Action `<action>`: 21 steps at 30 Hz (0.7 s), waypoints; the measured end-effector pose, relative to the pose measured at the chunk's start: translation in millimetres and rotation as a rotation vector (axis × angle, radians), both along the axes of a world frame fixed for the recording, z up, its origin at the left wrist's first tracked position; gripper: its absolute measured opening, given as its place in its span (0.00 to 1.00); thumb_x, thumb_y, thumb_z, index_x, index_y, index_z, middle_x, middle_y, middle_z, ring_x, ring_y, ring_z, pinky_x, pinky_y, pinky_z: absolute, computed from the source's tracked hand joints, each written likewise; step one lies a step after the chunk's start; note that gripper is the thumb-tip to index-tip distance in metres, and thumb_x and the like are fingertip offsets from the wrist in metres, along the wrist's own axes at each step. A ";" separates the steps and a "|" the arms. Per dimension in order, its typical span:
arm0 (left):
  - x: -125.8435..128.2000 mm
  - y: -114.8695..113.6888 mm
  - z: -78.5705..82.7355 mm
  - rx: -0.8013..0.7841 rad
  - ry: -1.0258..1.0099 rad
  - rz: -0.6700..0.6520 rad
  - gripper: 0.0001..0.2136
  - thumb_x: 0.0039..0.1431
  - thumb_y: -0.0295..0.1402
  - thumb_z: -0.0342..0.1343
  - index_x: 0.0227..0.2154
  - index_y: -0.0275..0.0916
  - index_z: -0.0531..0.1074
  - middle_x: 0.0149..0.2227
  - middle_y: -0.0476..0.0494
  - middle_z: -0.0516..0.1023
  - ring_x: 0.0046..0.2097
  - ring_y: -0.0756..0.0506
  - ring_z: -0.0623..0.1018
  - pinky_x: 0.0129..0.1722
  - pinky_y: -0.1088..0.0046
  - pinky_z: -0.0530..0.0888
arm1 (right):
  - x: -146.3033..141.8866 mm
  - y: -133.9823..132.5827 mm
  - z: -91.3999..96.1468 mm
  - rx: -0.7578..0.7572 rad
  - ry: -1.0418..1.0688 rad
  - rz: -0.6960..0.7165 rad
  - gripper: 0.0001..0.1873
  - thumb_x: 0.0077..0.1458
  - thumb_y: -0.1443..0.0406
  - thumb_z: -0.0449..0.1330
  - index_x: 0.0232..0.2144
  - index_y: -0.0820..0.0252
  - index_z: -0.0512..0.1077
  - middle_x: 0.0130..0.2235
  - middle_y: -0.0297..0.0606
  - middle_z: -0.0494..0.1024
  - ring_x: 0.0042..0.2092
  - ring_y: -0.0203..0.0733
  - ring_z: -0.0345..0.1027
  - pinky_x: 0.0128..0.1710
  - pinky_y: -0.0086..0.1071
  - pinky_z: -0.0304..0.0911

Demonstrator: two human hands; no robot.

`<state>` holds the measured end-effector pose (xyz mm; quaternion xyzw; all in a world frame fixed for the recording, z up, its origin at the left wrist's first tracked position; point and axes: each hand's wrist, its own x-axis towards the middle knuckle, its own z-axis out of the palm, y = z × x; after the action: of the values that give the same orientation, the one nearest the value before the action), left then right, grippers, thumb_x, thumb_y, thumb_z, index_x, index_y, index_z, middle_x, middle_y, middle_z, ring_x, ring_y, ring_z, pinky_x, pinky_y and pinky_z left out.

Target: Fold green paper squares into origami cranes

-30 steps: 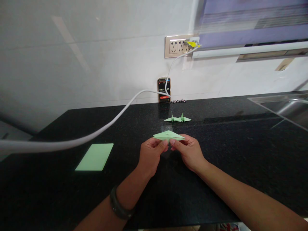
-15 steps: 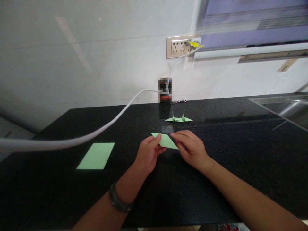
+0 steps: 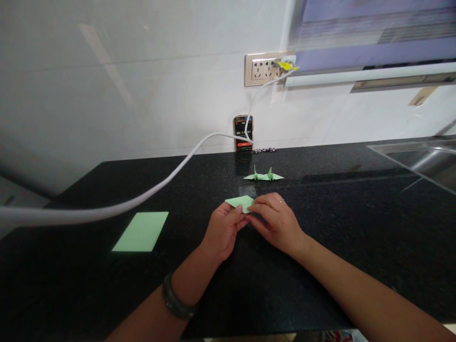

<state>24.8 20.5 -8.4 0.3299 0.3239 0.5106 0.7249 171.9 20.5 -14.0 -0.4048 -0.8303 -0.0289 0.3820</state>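
Note:
A folded piece of light green paper [image 3: 241, 202] is held above the black counter between both hands. My left hand [image 3: 223, 228] is closed on its left and lower side, thumb on top and fingers beneath. At the paper's right end, the fingertips of my right hand [image 3: 276, 219] pinch it and cover that corner. Just beyond the hands stand two small green origami cranes [image 3: 263, 176], side by side with wings touching or nearly so. To the left of my left hand lies a stack of green paper sheets [image 3: 141, 232].
A phone [image 3: 243, 134] showing a timer leans on the tiled wall, a beaded string [image 3: 264, 150] beside it. From the wall socket [image 3: 263, 69] a white cable [image 3: 171, 178] runs past the phone to the near left. A sink [image 3: 427, 161] is set into the black counter [image 3: 356, 237] at right.
The paper has turned, and its pointed right end is now under my right fingers. My right hand has moved slightly left and closed onto it.

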 end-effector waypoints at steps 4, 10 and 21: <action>1.4 -1.3 -1.0 0.009 -0.002 -0.027 0.08 0.51 0.31 0.53 0.35 0.34 0.69 0.36 0.42 0.75 0.36 0.50 0.74 0.41 0.71 0.68 | 1.7 2.0 -1.1 0.016 -0.027 0.002 0.08 0.53 0.66 0.54 0.34 0.60 0.71 0.36 0.41 0.72 0.39 0.42 0.62 0.38 0.36 0.60; 3.3 -1.4 -0.8 0.010 -0.045 -0.022 0.11 0.51 0.30 0.54 0.38 0.36 0.65 0.37 0.43 0.74 0.39 0.49 0.74 0.45 0.67 0.67 | 3.8 1.5 -0.2 0.048 -0.023 0.002 0.09 0.53 0.68 0.53 0.35 0.59 0.72 0.36 0.40 0.73 0.39 0.41 0.62 0.37 0.35 0.58; -2.6 0.5 -1.4 -0.087 0.255 -0.106 0.14 0.48 0.40 0.56 0.32 0.32 0.71 0.32 0.41 0.76 0.31 0.49 0.76 0.30 0.75 0.70 | 6.0 0.3 -2.9 0.066 0.033 -0.046 0.10 0.53 0.68 0.52 0.34 0.59 0.73 0.31 0.39 0.71 0.33 0.38 0.63 0.31 0.31 0.59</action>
<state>22.2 21.0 -9.8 0.3773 0.4173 0.4109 0.7174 177.9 20.8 -16.9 -0.4113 -0.8130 -0.0582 0.4081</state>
